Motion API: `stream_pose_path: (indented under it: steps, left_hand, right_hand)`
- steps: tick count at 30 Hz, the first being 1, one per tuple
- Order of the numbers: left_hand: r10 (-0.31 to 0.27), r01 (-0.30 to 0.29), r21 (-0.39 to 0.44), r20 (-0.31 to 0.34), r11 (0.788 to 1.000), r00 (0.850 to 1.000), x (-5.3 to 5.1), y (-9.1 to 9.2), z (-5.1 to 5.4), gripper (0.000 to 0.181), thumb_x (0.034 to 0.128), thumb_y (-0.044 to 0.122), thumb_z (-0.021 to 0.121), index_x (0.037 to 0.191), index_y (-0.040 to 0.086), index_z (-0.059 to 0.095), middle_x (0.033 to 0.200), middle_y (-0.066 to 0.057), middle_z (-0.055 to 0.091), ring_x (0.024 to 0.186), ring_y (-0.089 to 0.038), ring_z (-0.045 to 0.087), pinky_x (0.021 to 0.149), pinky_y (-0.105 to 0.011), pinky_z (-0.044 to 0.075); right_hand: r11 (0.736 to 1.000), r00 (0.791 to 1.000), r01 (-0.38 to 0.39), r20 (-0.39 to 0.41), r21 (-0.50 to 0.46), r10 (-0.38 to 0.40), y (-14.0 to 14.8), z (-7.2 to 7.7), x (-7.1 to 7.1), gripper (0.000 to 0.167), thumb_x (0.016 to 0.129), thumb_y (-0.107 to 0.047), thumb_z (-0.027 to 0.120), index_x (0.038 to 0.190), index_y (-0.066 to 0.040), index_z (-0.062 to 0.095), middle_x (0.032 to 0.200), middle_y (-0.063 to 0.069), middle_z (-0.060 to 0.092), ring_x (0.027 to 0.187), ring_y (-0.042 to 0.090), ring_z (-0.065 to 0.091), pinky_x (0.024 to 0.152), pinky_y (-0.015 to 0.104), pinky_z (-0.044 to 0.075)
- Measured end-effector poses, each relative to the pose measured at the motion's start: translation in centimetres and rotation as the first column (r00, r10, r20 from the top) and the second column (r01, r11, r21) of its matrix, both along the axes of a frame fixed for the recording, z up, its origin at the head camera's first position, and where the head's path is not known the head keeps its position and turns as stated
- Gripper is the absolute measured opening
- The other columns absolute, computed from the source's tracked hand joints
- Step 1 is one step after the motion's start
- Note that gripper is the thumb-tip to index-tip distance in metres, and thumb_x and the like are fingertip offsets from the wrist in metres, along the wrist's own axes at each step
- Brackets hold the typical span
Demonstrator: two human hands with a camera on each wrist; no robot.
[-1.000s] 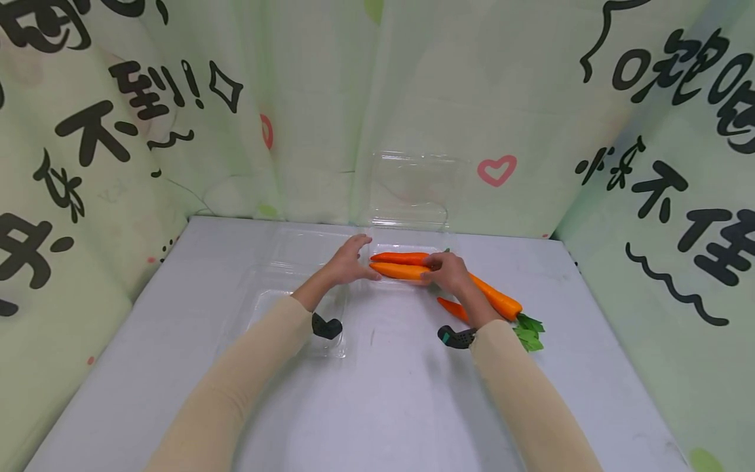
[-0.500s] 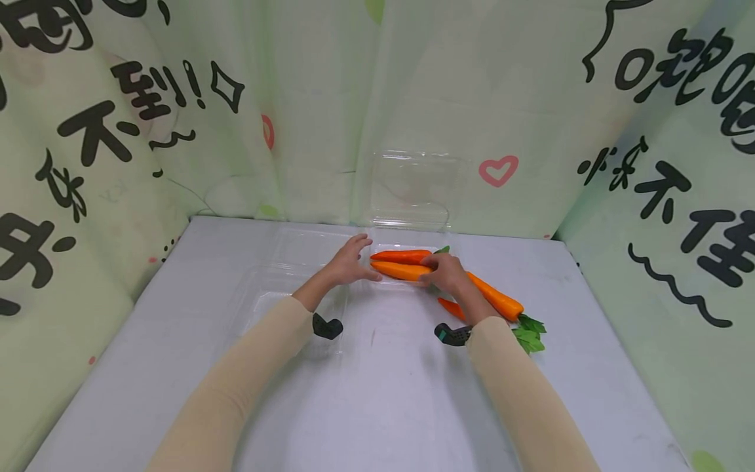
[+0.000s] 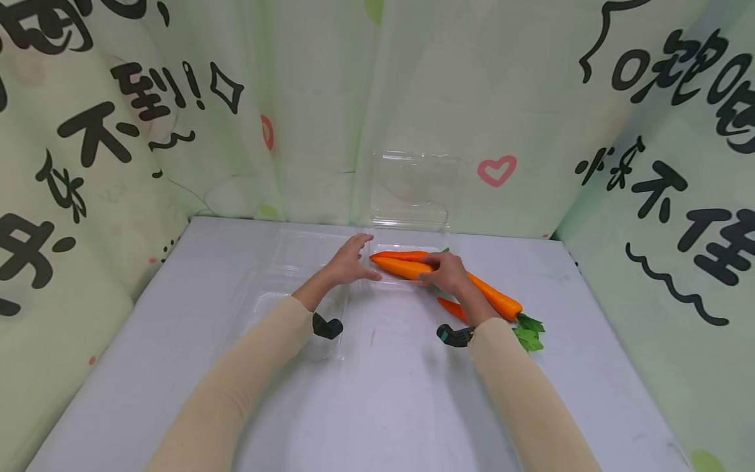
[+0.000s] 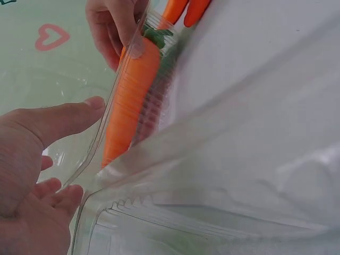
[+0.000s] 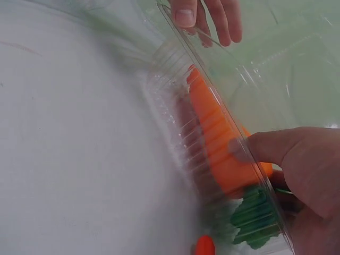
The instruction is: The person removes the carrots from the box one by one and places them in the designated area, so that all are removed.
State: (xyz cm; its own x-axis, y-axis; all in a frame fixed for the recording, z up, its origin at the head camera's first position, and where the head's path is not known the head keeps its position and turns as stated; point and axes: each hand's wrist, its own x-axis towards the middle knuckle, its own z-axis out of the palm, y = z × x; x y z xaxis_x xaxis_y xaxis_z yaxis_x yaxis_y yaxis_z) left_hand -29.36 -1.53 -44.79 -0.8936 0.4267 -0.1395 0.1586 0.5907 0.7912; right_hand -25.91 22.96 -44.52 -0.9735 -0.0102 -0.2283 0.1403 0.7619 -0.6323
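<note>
In the head view an orange carrot point(image 3: 395, 265) lies in a clear plastic box point(image 3: 386, 284), and a redder carrot point(image 3: 407, 255) lies behind it. My right hand point(image 3: 446, 272) holds the nearer carrot by its thick, leafy end. The right wrist view shows the thumb on that carrot point(image 5: 215, 138) just inside the box wall, green leaves point(image 5: 255, 218) below; the fingers are partly hidden behind it. My left hand point(image 3: 348, 263) is at the box's left end, thumb and fingers spread, gripping nothing. In the left wrist view its thumb point(image 4: 79, 117) reaches the box rim.
The box's transparent lid point(image 3: 413, 190) stands raised against the curtain at the back. Another clear box point(image 3: 283, 265) lies at the left, partly under my left forearm. To the right lie two more carrots, a long one point(image 3: 500, 303) and a partly covered one point(image 3: 453, 308).
The left tip of the nearer carrot has shifted slightly toward the back, against the redder carrot. My right hand keeps its hold; my left hand stays in place.
</note>
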Motion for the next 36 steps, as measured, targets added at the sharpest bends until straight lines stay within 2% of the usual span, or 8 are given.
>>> stream_pose_path:
  steps: [9, 19, 27, 36]
  left_hand:
    - [-0.002, 0.002, 0.001, 0.013, 1.0, 1.0, 0.1, 0.0, 0.2, 0.091, 0.0785, 0.022, 0.08, 0.152, 0.014, 0.027, 0.161, -0.008, 0.019, 0.135, -0.034, 0.045, 0.108, -0.045, 0.044]
    - [0.001, -0.001, 0.011, 0.023, 1.0, 1.0, 0.0, 0.1, 0.1, 0.089, 0.0798, 0.021, 0.079, 0.152, 0.014, 0.027, 0.161, -0.009, 0.018, 0.135, -0.033, 0.045, 0.108, -0.044, 0.045]
    - [0.0, 0.0, 0.009, 0.019, 1.0, 1.0, 0.1, 0.3, 0.2, 0.088, 0.0796, 0.02, 0.079, 0.151, 0.014, 0.028, 0.161, -0.008, 0.017, 0.135, -0.032, 0.045, 0.108, -0.043, 0.045]
    - [-0.006, 0.006, 0.02, 0.019, 1.0, 1.0, -0.2, 0.1, -0.2, 0.089, 0.0794, 0.02, 0.08, 0.151, 0.014, 0.028, 0.161, -0.008, 0.019, 0.136, -0.033, 0.045, 0.108, -0.044, 0.044]
  right_hand:
    - [1.0, 0.999, -0.003, -0.032, -0.012, 0.002, 0.2, 0.2, 0.0, 0.047, 0.088, -0.022, 0.07, 0.131, -0.008, 0.059, 0.126, 0.013, 0.06, 0.108, 0.028, 0.052, 0.1, 0.04, 0.048]
    - [0.998, 0.999, 0.02, -0.045, -0.052, -0.023, 0.2, 0.8, 0.3, 0.046, 0.089, -0.021, 0.07, 0.132, -0.009, 0.058, 0.13, 0.013, 0.057, 0.112, 0.029, 0.05, 0.102, 0.04, 0.048]
    - [0.993, 0.998, 0.035, -0.045, -0.109, -0.04, 0.6, 1.3, 0.8, 0.045, 0.089, -0.023, 0.069, 0.131, -0.012, 0.059, 0.13, 0.01, 0.058, 0.111, 0.028, 0.052, 0.098, 0.04, 0.05]
    - [0.993, 0.996, 0.023, -0.078, -0.115, -0.032, 0.9, 2.0, 1.6, 0.044, 0.089, -0.022, 0.07, 0.131, -0.012, 0.06, 0.129, 0.009, 0.06, 0.111, 0.027, 0.054, 0.098, 0.039, 0.052]
